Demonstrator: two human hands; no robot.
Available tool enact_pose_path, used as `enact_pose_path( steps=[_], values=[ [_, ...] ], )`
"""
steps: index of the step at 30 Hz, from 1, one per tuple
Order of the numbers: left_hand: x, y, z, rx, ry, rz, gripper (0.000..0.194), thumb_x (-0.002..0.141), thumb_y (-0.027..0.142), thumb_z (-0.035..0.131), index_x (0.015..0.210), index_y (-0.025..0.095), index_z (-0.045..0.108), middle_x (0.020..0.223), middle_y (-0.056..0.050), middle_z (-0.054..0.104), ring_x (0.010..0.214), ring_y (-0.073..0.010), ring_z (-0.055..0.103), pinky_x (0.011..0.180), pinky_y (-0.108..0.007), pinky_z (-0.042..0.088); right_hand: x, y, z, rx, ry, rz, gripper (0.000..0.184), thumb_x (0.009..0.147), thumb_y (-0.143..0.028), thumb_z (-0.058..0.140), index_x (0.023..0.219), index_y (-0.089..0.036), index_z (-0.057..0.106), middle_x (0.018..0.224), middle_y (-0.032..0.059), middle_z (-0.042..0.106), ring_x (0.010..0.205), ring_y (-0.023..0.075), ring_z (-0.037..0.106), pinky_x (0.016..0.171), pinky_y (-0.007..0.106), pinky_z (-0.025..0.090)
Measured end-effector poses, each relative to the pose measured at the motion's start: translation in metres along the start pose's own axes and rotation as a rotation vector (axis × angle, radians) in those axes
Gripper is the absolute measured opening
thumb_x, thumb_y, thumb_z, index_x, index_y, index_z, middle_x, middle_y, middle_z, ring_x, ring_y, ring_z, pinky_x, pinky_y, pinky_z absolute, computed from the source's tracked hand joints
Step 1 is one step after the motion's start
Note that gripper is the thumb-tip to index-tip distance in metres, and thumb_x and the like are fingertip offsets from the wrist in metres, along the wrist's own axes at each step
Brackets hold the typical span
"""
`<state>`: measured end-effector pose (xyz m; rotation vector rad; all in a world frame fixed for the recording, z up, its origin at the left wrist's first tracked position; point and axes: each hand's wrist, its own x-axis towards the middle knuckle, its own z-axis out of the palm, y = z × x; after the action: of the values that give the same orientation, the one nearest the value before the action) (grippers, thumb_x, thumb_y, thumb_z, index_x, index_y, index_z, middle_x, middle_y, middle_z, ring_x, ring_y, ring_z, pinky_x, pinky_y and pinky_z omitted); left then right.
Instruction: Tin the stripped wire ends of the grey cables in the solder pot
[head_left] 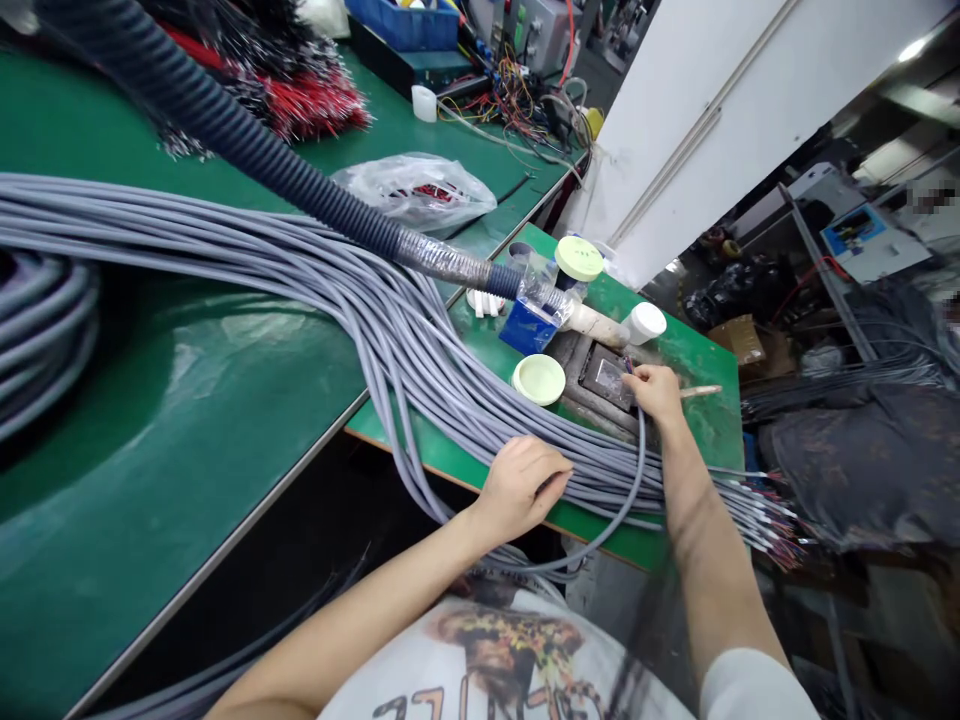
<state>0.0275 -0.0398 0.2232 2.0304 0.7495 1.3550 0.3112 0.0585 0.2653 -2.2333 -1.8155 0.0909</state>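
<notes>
My right hand (656,393) is closed on the end of a grey cable (640,460). Thin coloured wires stick out past its fingertips, above a small dark-framed pot (606,376) with a shiny silvery surface. From the hand, the cable loops down towards my body. My left hand (523,487) is at the near side of a thick bundle of grey cables (457,385), its fingers curled and its thumb close to the fingertips. I cannot tell whether it grips anything. Stripped ends with coloured wires (772,520) fan out at the bundle's right end.
A ribbed hose (300,180) crosses above the bundle to a pale nozzle (596,325) by the pot. Around it stand an open cream-coloured tub (538,380), a white cup (646,322), a yellow-lidded jar (578,258) and a blue box (529,325). A plastic bag (420,190) lies behind.
</notes>
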Motion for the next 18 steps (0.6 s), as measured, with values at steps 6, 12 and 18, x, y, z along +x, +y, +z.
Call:
enact_pose_path(
  steps=[6, 12, 18],
  values=[
    [0.000, -0.001, 0.001, 0.008, -0.016, -0.015, 0.011, 0.083, 0.015, 0.058, 0.093, 0.020, 0.060, 0.084, -0.003, 0.068, 0.080, -0.0164, 0.059, 0.074, -0.032, 0.042, 0.002, 0.002, 0.006, -0.005, -0.024, 0.014, 0.028, 0.069, -0.037, 0.056, 0.048, -0.018, 0.055, 0.048, -0.0007, 0.048, 0.052, 0.0129, 0.043, 0.053, 0.026, 0.026],
    [-0.001, 0.000, 0.000, 0.001, -0.006, -0.010, 0.011, 0.083, 0.014, 0.058, 0.091, 0.020, 0.061, 0.084, -0.004, 0.068, 0.079, -0.0166, 0.059, 0.074, -0.032, 0.043, -0.004, -0.004, -0.007, 0.043, 0.035, 0.005, 0.033, 0.071, -0.039, 0.057, 0.047, -0.018, 0.051, 0.047, -0.0023, 0.044, 0.051, 0.0113, 0.040, 0.052, 0.025, 0.026],
    [-0.003, 0.000, 0.001, -0.003, -0.012, -0.025, 0.010, 0.084, 0.015, 0.057, 0.091, 0.020, 0.062, 0.083, -0.004, 0.068, 0.080, -0.0174, 0.060, 0.076, -0.033, 0.045, -0.075, 0.004, -0.073, 0.403, 0.164, 0.105, 0.037, 0.080, -0.048, 0.054, 0.063, -0.016, 0.063, 0.057, 0.0012, 0.058, 0.056, 0.0141, 0.053, 0.058, 0.026, 0.041]
  ],
)
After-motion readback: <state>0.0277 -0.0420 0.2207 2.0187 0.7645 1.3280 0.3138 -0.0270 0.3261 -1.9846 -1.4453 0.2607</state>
